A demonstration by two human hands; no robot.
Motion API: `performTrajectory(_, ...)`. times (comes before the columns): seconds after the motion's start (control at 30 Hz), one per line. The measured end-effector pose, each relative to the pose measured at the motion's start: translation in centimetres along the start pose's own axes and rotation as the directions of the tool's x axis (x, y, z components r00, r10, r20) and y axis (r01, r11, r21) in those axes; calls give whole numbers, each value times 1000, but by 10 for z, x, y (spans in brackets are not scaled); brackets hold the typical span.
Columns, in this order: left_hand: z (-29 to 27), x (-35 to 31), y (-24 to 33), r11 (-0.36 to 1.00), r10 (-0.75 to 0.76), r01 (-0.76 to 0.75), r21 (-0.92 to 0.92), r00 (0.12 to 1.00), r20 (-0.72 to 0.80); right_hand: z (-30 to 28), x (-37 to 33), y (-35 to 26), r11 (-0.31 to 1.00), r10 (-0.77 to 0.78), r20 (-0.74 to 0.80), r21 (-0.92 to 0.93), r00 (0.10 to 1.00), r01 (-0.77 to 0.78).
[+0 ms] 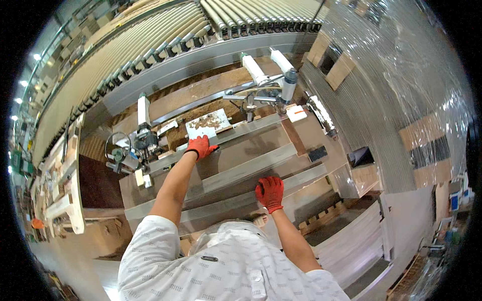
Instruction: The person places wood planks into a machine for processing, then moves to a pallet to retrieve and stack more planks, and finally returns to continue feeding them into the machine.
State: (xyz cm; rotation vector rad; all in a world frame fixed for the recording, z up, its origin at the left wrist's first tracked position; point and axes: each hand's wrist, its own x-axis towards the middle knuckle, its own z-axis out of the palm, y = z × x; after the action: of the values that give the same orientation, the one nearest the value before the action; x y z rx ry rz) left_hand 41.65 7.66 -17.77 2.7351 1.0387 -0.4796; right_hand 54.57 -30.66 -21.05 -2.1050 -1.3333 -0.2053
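My left hand (202, 147), in a red glove, reaches to the far side of the machine bed. Its fingers are stretched out over a long metal fence (241, 131), beside a white plate (208, 124) strewn with brown dust. Closer to my body, my right hand (270, 193), also red-gloved, rests at a long grey strip (306, 175) along the bed's near side. Its fingers are curled, and anything inside them is hidden. Between the hands lie a brown flat surface (236, 155) and another grey strip (246, 168).
White cylindrical motor units stand behind the fence, one at the left (143, 113) and one at the right (255, 69). Roller conveyors (246, 15) run along the back. A film-wrapped stack of panels (371, 100) rises at the right. A wooden frame (70, 185) stands left.
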Motion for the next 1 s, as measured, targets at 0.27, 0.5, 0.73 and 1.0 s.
performTrajectory(0.27,-2,-1,-8,994,-22,20,-105,1000,-17,12,-2,-6,996,15,5,-92,1000,-14)
performTrajectory(0.5,-3,2,-14,989,-18,11,-146,999,-47,17,13,-15,988,48,57,-150,997,-39)
performTrajectory(0.73,9,11,-13,992,-26,23,-125,999,-20,19,8,-13,977,28,77,-213,997,-11)
performTrajectory(1.0,17,8,-13,988,-10,-2,-156,997,-76,18,-1,-9,978,91,167,-201,982,-56)
